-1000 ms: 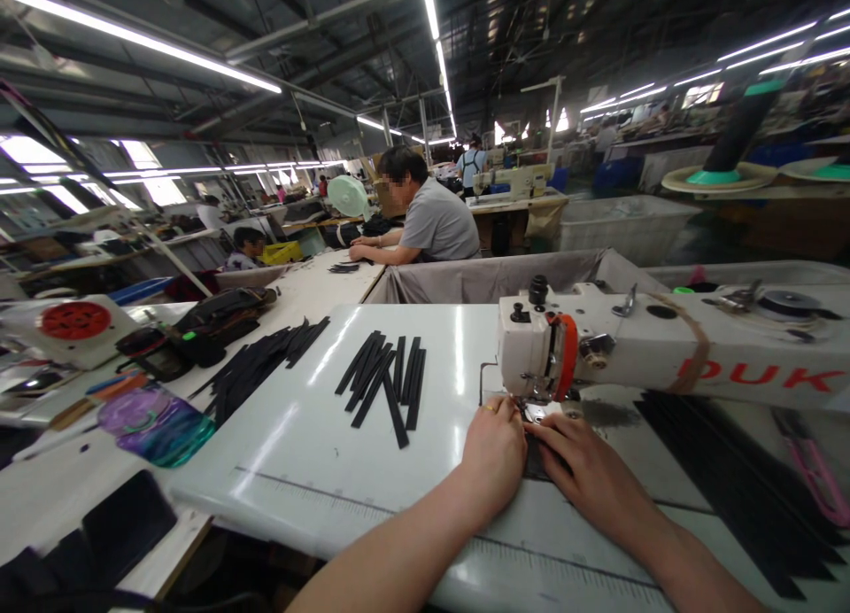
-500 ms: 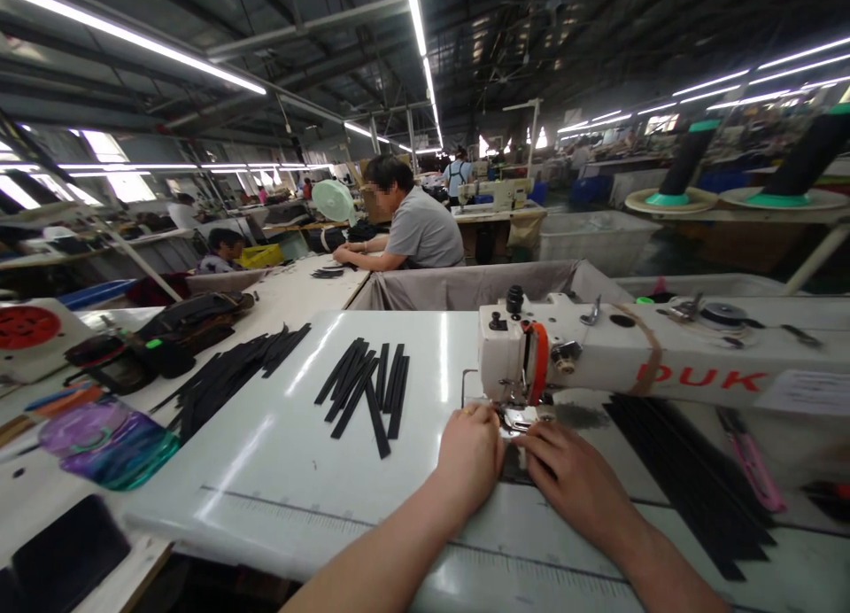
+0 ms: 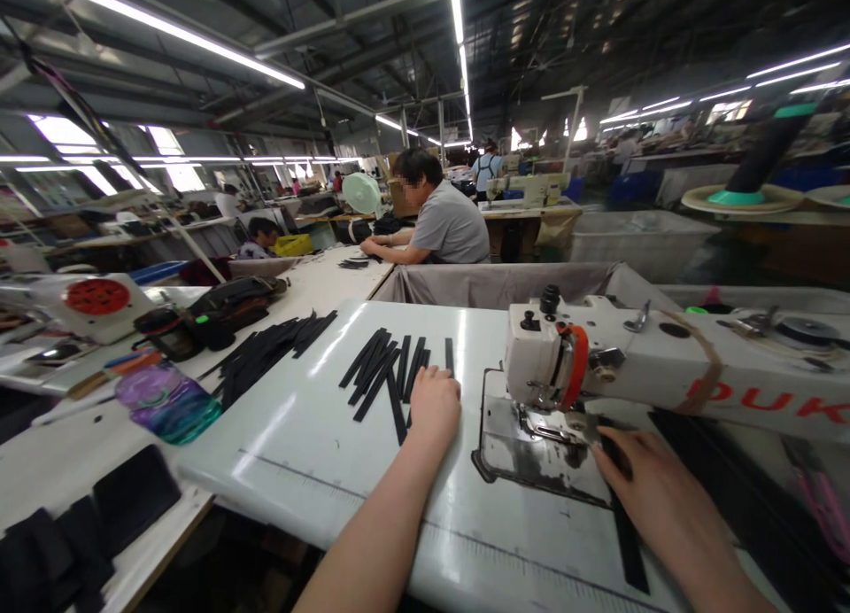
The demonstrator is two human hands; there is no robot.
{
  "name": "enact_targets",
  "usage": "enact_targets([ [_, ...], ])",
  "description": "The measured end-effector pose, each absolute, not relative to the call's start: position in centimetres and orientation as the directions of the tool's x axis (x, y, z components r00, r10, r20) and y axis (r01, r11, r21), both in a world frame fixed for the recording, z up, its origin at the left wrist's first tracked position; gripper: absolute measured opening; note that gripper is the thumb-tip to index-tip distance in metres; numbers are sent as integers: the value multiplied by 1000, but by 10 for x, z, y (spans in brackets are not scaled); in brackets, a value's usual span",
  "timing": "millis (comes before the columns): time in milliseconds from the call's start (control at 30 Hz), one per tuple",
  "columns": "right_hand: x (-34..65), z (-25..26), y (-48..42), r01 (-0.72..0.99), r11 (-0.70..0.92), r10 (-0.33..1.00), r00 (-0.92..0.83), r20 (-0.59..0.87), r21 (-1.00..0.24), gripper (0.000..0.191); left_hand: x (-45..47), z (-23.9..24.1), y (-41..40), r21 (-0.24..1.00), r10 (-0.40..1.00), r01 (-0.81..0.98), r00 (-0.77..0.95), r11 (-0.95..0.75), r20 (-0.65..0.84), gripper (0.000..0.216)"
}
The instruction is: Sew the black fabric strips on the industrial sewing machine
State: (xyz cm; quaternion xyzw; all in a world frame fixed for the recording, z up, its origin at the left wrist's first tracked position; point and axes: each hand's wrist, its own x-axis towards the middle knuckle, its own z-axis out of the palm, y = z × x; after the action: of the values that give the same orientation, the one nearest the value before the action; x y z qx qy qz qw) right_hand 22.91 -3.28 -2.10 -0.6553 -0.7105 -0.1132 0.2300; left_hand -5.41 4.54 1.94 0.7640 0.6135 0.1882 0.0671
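Observation:
My left hand (image 3: 436, 405) is over the table beside a loose group of black strips (image 3: 375, 374). Its fingers are closed on one black strip (image 3: 450, 354), whose end shows beyond the fingertips. To the right of the sewing machine's metal needle plate (image 3: 498, 445), my right hand (image 3: 657, 489) is bent, thumb and fingers around another black strip (image 3: 629, 551) that hangs out below the thumb. The sewing machine head (image 3: 539, 356) stands between the two hands, with its presser foot (image 3: 548, 431) bare of any strip.
More black strips (image 3: 730, 480) and pink-handled snips (image 3: 820, 498) lie right, under the machine arm. At left are a strip heap (image 3: 266, 356), a purple-teal bottle (image 3: 166, 400) and dark pieces (image 3: 136, 484). A co-worker (image 3: 448, 219) sits at the table beyond.
My left hand has moved left from the presser foot to the strip group, carrying a strip. My right hand has drawn back right with another strip. The view has turned left.

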Motion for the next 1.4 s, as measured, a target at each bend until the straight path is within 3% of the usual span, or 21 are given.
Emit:
enact_targets([
  [67,228,-22,-32,973,85,893,22,450,-216,46,-52,24,38,381,962,897,139,-222,233,32],
  [133,231,-22,-31,947,73,917,59,395,-313,43,-38,25,25,521,958,808,188,-276,216,33],
  [200,234,-21,-29,902,54,946,91,311,-428,40,-18,23,11,705,948,646,292,-292,125,30],
  [300,237,-17,-28,808,50,976,87,202,-587,38,2,18,-2,850,921,490,390,-196,-12,27],
  [467,225,1,-35,613,221,975,-108,196,-759,28,3,14,-4,943,882,316,466,-100,-63,52],
  [533,213,9,-40,529,296,955,-186,232,-795,25,2,13,-2,983,814,180,566,32,-130,60],
  [633,192,17,-44,423,343,936,-230,267,-839,26,1,13,2,961,749,-32,634,275,-193,58],
  [700,182,20,-46,382,379,921,-245,303,-843,27,-1,14,6,942,781,-112,594,318,-192,49],
  [800,178,20,-48,415,525,849,-315,424,-743,22,-6,17,12,944,813,-71,532,322,-237,29],
  [900,182,15,-50,460,684,729,-445,520,-565,26,-10,17,16,966,903,63,343,252,-258,9],
  [1000,187,5,-48,492,791,608,-569,554,-363,36,-10,15,18,964,976,258,192,55,-107,10],
  [1167,179,-4,-45,506,861,402,-739,541,51,40,-6,11,14,817,972,538,207,-210,113,23],
  [1267,172,-6,-46,580,802,432,-726,536,139,42,-8,11,12,697,960,661,198,-280,197,29],
  [1400,167,-10,-49,653,742,488,-681,546,152,46,-14,11,12,545,901,717,356,-434,249,8],
])
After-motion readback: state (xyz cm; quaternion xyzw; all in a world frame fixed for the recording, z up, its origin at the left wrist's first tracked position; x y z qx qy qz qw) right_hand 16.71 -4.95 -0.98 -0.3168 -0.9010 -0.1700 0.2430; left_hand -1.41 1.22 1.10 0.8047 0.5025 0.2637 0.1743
